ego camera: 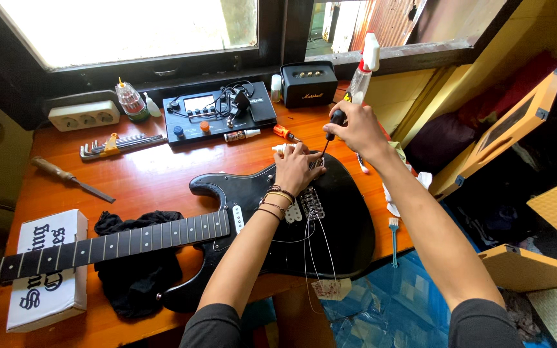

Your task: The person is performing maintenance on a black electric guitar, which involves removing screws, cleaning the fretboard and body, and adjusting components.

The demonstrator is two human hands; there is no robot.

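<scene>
- Firmly gripped a black-handled screwdriver [331,129] in the right hand [356,129], fingers closed around the handle, shaft angled down toward the guitar body.
- Pressed the left hand [296,169] flat on the black guitar [349,225], fingers bent and spread over the bridge area, holding nothing that could be made out.
- Met the screwdriver tip right at the left fingertips, near the bridge [311,202]; exact contact point could not be told.
- Trailed loose strings [317,258] from just below the left fingers, down past the table edge to a small paper tag [331,289].
- Stretched the guitar neck [98,245] well away from both hands, leftward, over a black cloth [133,283] and a white box [46,270].
- Stood a spray bottle [363,71] just behind the right fingers, with a small black speaker [309,82] beside it.
- Lay an orange-handled screwdriver [285,133] and a small tube [242,135] just beyond the left fingers, near a black pedal unit [217,113].
- Sat hex keys [117,145], a wood-handled chisel [72,178] and a power strip [84,116] well apart, far left on the orange table [156,174].
- Rested a blue brush [394,241] below the right wrist, at the table's edge.
</scene>
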